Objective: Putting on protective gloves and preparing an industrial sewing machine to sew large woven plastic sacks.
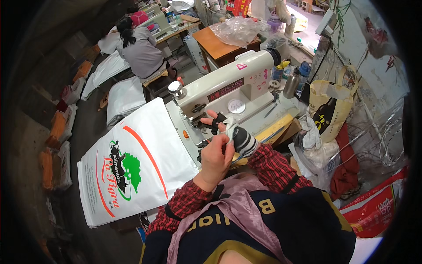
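Right hand is raised in front of the sewing machine, fingers spread, released, holding nothing; a black-and-white fingerless glove sits on it. Left hand is pinched on the glove's cuff edge at the wrist, apparently to adjust fit. 1 white woven sack lies left of the machine.

I can't see the right hand fully: a striped glove covers its palm, and my left hand hides the glove's near edge
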The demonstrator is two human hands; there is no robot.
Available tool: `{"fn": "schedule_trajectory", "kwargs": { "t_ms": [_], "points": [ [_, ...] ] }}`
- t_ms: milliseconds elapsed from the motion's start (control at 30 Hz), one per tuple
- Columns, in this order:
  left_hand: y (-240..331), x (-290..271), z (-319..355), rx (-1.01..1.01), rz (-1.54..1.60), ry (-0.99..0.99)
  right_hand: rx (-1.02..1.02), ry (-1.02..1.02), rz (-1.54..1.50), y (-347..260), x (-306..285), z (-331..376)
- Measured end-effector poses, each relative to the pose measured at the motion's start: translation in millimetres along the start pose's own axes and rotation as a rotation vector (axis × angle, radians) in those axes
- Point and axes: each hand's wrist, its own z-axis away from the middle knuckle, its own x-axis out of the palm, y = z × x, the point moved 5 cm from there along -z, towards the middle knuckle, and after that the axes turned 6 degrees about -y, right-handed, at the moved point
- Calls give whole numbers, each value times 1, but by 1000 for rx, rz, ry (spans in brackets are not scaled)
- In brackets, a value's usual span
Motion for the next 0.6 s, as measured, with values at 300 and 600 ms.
{"fn": "schedule_trajectory", "kwargs": {
  "t_ms": [300,600],
  "points": [
    [24,20,-3,291,-208,-128,-189,414,828,-15,-6,-19],
    [25,37,-28,341,-463,-254,-417,299,1739,-14,-13,-24]
  ]
}}
